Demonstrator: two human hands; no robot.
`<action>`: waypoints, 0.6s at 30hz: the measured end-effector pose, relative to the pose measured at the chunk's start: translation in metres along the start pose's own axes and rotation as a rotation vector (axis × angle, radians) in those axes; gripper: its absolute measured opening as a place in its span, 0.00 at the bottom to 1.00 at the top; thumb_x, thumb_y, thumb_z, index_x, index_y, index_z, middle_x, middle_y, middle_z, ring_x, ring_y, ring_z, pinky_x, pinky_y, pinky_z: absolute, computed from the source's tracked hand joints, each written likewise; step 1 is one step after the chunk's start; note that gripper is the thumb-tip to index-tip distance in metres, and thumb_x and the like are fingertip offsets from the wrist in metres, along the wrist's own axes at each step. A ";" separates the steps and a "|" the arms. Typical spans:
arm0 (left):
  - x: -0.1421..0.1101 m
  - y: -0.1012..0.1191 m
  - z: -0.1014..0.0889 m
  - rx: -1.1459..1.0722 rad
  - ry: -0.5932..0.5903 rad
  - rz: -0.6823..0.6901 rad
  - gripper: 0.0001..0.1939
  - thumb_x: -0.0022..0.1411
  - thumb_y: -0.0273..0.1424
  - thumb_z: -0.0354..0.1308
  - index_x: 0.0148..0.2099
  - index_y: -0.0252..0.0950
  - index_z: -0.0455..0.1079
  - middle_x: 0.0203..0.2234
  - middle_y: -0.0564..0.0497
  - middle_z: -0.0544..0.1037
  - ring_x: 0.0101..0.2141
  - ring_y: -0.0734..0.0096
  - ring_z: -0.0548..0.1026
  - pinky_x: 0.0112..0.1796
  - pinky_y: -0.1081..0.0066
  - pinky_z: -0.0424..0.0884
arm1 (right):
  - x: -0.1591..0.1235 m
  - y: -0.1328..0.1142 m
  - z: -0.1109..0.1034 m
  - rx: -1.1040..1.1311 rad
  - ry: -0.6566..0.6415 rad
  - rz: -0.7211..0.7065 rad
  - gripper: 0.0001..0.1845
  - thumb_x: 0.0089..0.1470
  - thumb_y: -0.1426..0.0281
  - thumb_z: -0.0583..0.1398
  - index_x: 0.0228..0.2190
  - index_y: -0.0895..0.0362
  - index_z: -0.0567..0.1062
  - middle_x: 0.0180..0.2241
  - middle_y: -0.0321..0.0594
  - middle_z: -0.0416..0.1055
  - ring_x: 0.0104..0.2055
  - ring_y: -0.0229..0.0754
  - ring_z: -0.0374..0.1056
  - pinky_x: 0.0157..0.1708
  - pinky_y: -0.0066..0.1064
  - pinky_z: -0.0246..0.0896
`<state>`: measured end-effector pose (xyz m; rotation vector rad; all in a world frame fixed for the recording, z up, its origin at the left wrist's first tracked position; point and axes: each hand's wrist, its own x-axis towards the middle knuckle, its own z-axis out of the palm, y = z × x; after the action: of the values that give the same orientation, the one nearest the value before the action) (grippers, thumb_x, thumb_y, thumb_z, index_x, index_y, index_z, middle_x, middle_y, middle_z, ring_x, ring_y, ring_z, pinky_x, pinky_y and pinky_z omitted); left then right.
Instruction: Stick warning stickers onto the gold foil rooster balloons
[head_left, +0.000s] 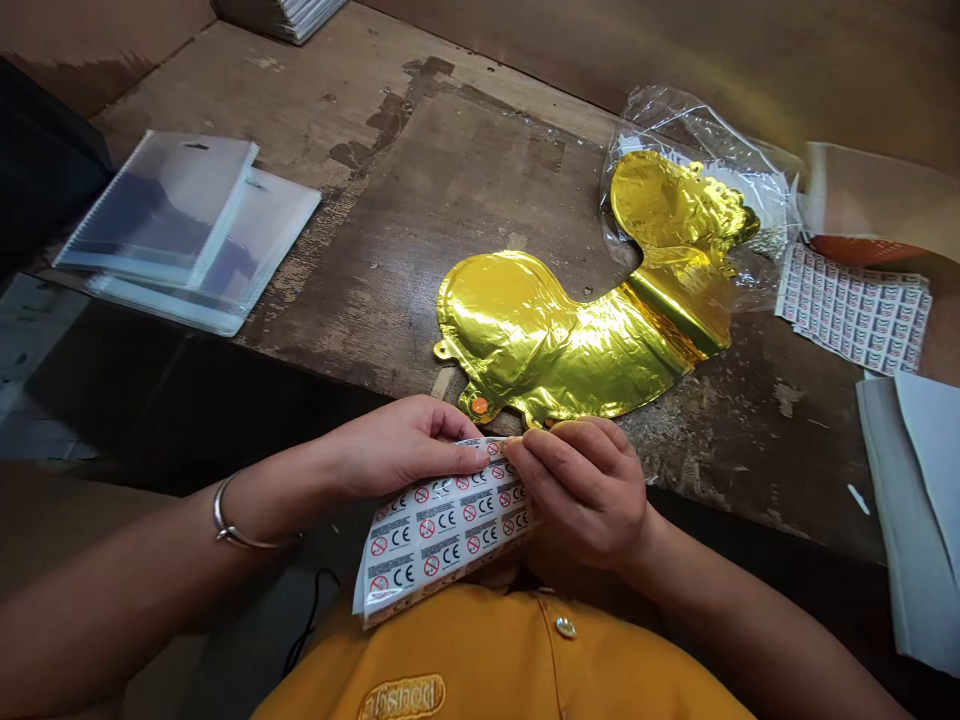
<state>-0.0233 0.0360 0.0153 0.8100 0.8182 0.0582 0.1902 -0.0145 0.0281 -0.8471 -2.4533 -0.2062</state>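
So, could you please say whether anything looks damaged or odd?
Yes: the brown wooden tabletop looks damaged, with ragged dark patches toward the far side and pale scrapes beside the flat clear plastic sleeves, breaking its finish.

worn brn tbl sits agst brn wall

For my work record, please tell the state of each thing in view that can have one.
Left hand, pinching sticker sheets
Right hand, fingertips closed at sheets' edge
Sticker sheets, held, curved
Gold foil shape, spread out, creased
Clear bag, crumpled
Clear sleeves, stacked, overlapping
Label sheets, overlapping
White sheets, layered
Bracelet, worn
Table, scuffed
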 end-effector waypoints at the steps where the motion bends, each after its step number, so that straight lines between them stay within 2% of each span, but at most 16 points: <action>1: 0.000 0.000 0.000 -0.008 -0.001 -0.002 0.18 0.50 0.43 0.67 0.32 0.31 0.73 0.21 0.54 0.74 0.20 0.80 0.68 0.23 0.79 0.63 | 0.001 0.001 -0.001 -0.002 -0.007 -0.004 0.09 0.56 0.76 0.55 0.37 0.61 0.74 0.33 0.43 0.76 0.32 0.41 0.63 0.31 0.36 0.59; 7: 0.004 -0.008 -0.003 -0.115 -0.030 -0.018 0.18 0.48 0.42 0.68 0.30 0.31 0.72 0.19 0.55 0.73 0.18 0.81 0.66 0.21 0.79 0.60 | 0.002 0.006 -0.001 0.046 -0.024 -0.075 0.11 0.58 0.76 0.52 0.36 0.60 0.74 0.32 0.42 0.75 0.30 0.40 0.63 0.29 0.35 0.59; 9: 0.005 -0.008 -0.004 -0.092 -0.045 -0.019 0.18 0.50 0.42 0.67 0.31 0.31 0.72 0.19 0.55 0.72 0.18 0.81 0.66 0.21 0.79 0.61 | 0.001 0.005 0.000 0.070 -0.040 -0.086 0.10 0.57 0.76 0.52 0.37 0.61 0.73 0.31 0.43 0.74 0.30 0.41 0.63 0.28 0.36 0.59; 11: 0.003 -0.005 -0.006 0.021 -0.038 -0.007 0.17 0.53 0.43 0.63 0.32 0.32 0.72 0.19 0.55 0.73 0.18 0.79 0.66 0.21 0.78 0.61 | 0.001 0.002 -0.002 0.110 -0.058 -0.019 0.08 0.56 0.76 0.54 0.37 0.61 0.72 0.31 0.44 0.73 0.30 0.41 0.62 0.28 0.35 0.59; 13: -0.002 -0.001 -0.006 0.277 0.052 0.073 0.15 0.58 0.41 0.58 0.34 0.33 0.73 0.21 0.54 0.74 0.20 0.76 0.69 0.22 0.77 0.63 | 0.004 0.000 -0.008 0.203 -0.049 0.162 0.06 0.55 0.77 0.57 0.36 0.59 0.72 0.31 0.42 0.72 0.31 0.40 0.63 0.29 0.34 0.60; 14: -0.005 0.001 -0.006 0.465 0.140 0.159 0.13 0.60 0.39 0.56 0.34 0.34 0.73 0.23 0.53 0.76 0.22 0.74 0.71 0.23 0.75 0.65 | 0.006 0.000 -0.011 0.267 -0.032 0.286 0.05 0.54 0.77 0.58 0.34 0.58 0.72 0.32 0.41 0.71 0.32 0.39 0.63 0.31 0.33 0.61; 17: -0.012 -0.001 -0.004 1.135 0.443 0.594 0.10 0.64 0.31 0.52 0.37 0.36 0.75 0.31 0.50 0.80 0.32 0.66 0.77 0.35 0.66 0.71 | 0.014 0.011 -0.014 0.451 0.063 0.720 0.02 0.54 0.74 0.60 0.30 0.56 0.72 0.30 0.37 0.70 0.34 0.38 0.66 0.34 0.31 0.63; 18: -0.012 -0.003 -0.004 1.323 0.507 0.752 0.10 0.65 0.29 0.52 0.37 0.37 0.75 0.35 0.49 0.81 0.37 0.63 0.78 0.41 0.62 0.71 | 0.015 0.016 -0.011 0.502 0.102 0.857 0.02 0.54 0.72 0.61 0.29 0.55 0.72 0.29 0.37 0.70 0.33 0.38 0.66 0.33 0.31 0.62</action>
<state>-0.0348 0.0320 0.0189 2.4055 0.9401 0.4313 0.1949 0.0028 0.0454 -1.4805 -1.7170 0.6256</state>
